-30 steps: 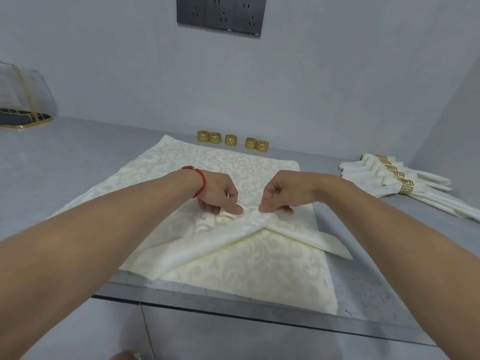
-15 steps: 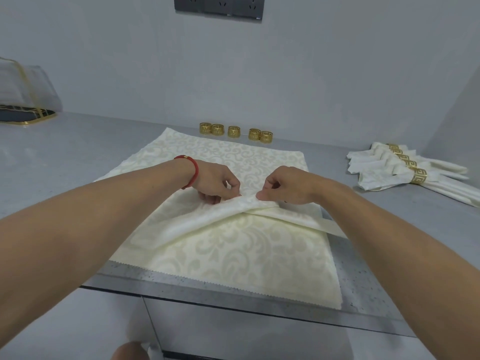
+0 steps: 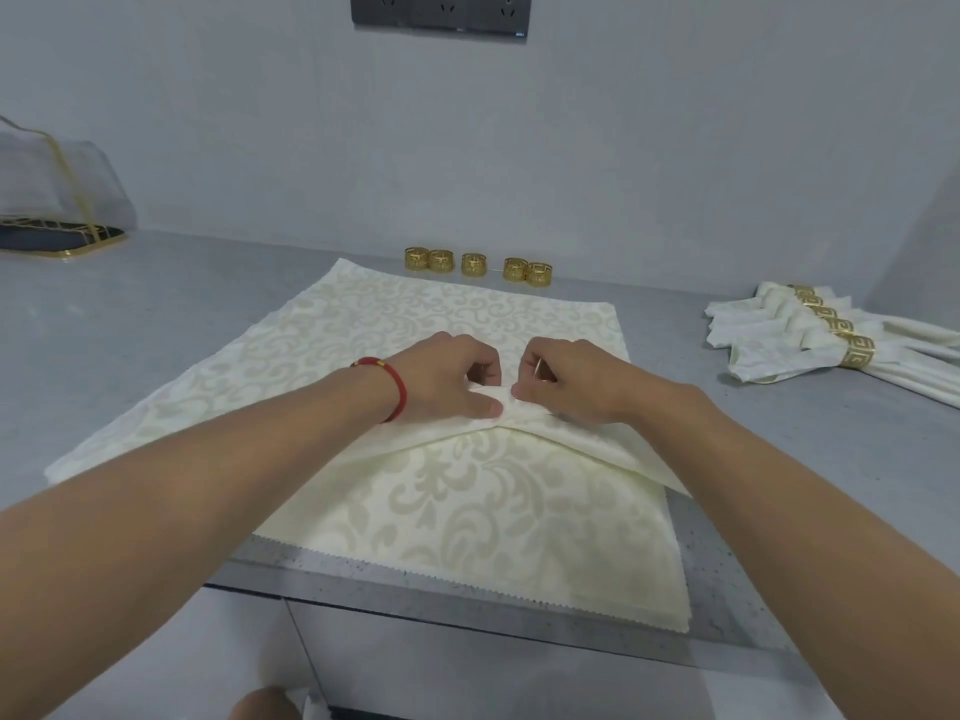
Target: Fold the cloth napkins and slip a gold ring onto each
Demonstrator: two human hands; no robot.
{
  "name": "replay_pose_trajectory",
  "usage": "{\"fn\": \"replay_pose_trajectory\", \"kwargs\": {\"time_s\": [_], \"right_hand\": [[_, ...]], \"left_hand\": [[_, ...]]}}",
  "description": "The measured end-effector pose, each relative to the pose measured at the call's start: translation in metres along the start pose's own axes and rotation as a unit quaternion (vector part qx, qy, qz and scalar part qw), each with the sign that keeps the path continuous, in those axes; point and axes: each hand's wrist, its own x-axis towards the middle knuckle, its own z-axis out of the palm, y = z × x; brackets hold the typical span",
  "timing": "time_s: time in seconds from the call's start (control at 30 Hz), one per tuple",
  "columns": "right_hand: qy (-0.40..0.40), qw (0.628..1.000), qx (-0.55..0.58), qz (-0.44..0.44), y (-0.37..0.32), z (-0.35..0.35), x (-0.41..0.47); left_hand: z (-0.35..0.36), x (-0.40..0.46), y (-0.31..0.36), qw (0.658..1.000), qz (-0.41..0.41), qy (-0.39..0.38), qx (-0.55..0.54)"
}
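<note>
Both hands meet at the middle of the cream patterned stack of napkins (image 3: pixel 467 511) on the grey counter (image 3: pixel 156 314), the left hand (image 3: pixel 447 376) and right hand (image 3: pixel 566 379) each pinching with curled fingers the peak of the folded top napkin (image 3: pixel 571 439). Five gold rings (image 3: pixel 475 264) line the far edge, and ringed finished napkins (image 3: pixel 810 340), perhaps four, lie far right.

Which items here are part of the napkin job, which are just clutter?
Job: napkin being folded, napkin stack, loose gold rings, finished ringed napkins, left hand, right hand.
Clutter: gold-edged tray, wall sockets.
</note>
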Motion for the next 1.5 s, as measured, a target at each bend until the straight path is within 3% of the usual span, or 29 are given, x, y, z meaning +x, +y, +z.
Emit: {"fn": "replay_pose_trajectory", "kwargs": {"time_s": [0.1, 0.27, 0.37, 0.53, 0.8, 0.87, 0.97, 1.07, 1.17, 1.37, 1.5], "right_hand": [[0.064, 0.994, -0.036, -0.082, -0.004, 0.004, -0.012], [0.028, 0.985, -0.102, -0.140, -0.002, 0.008, -0.020], [0.051, 0.984, -0.065, -0.159, 0.001, 0.005, -0.016], [0.045, 0.992, 0.005, -0.117, 0.006, -0.001, -0.004], [0.040, 0.993, 0.013, -0.110, 0.000, -0.004, 0.002], [0.009, 0.996, 0.018, -0.082, 0.001, -0.009, -0.001], [-0.057, 0.985, 0.160, 0.002, 0.007, -0.019, -0.010], [0.000, 0.938, 0.347, 0.028, 0.015, -0.022, -0.013], [0.009, 0.887, 0.462, 0.017, 0.020, -0.022, -0.016], [-0.001, 0.837, 0.547, 0.005, 0.030, -0.024, -0.014], [0.082, 0.841, 0.532, 0.052, 0.037, -0.030, 0.002]], "left_hand": [[0.005, -0.002, 0.000, 0.999, -0.001, 0.038, -0.019], [0.004, 0.001, 0.001, 0.999, -0.024, 0.030, -0.025], [0.013, -0.001, 0.000, 0.996, -0.008, 0.083, 0.017], [0.025, -0.006, 0.001, 0.982, 0.055, 0.153, 0.097], [0.024, 0.012, 0.015, 0.989, 0.004, 0.114, 0.098], [0.021, 0.015, 0.018, 0.990, -0.002, 0.094, 0.101], [0.017, 0.016, 0.021, 0.992, -0.006, 0.077, 0.096], [0.014, 0.016, 0.023, 0.992, 0.008, 0.070, 0.103], [0.011, 0.019, 0.026, 0.992, 0.022, 0.059, 0.112], [0.016, 0.029, 0.025, 0.983, 0.066, 0.052, 0.161], [0.008, 0.031, 0.011, 0.987, 0.061, 0.082, 0.126]]}}
